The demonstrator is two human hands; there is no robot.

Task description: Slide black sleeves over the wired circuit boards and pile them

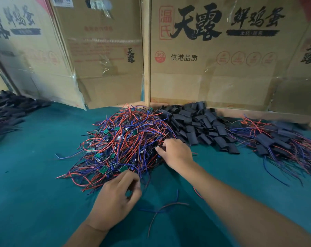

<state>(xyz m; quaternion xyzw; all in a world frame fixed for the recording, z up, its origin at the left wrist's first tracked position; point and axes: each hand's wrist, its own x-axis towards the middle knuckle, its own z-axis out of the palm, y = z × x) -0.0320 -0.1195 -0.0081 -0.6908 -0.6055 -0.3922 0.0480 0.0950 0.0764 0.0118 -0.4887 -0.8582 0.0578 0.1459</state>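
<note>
Head view, read from left to right: at the far left edge a blurred heap of dark finished pieces [10, 107] lies on the green cloth [35, 175], well apart from the work. Centre-left is the tangle of boards [119, 139], small green squares on red and blue wires, heaped and knotted together. The left hand [115, 198] rests at the near edge of that tangle, fingers curled in with thumb meeting fingertips as if pinching a wire or board; what it pinches is too small to tell. Near it a loose wire [162, 209] lies alone on the cloth. The right hand [174, 154] reaches in at the tangle's right edge, fingertips bent down into the wires and pinching something dark and small there, probably a board. Just right of it, touching the tangle, is the pile of sleeves [201, 125], flat black tubes. Further right lies a pile of sleeved boards [276, 139] with wires fanning out. Cardboard boxes [204, 59] wall the far side. As a judgement, the boards are light and stiff but their thin wires are limp and snag on one another, so one should be taken by its board edge and drawn out slowly, not yanked by a wire. The sleeves look soft, light and flattened; each likely needs pinching at its edges to open the mouth before a board slides in.
</note>
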